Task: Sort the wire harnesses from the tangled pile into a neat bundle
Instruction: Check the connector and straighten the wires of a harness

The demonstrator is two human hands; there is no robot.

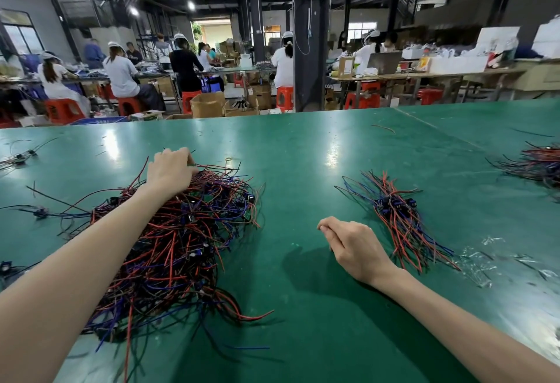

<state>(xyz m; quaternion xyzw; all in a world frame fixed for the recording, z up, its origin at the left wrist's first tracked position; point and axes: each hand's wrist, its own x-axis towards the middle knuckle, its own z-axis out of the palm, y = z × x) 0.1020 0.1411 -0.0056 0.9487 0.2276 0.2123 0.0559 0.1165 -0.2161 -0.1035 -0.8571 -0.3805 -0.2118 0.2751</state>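
We see one big tangled pile [178, 240] of wires on the near left part of the green bench [303, 170], one neat bundle [400, 216] nearer the right side, and one more heap [539, 164] cut off by the right edge. Our left hand [171, 170] reaches across the pile and its curled fingers grab wires at the far side, though the tips are hard to see. Our right hand [354, 246] lies on the bench just beside the bundle, fingers loosely curled, holding nothing.

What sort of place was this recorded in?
Probably a factory assembly hall: a green worktable bearing a tangled pile of wire harnesses, capped workers seated on red stools at other benches, cardboard boxes.
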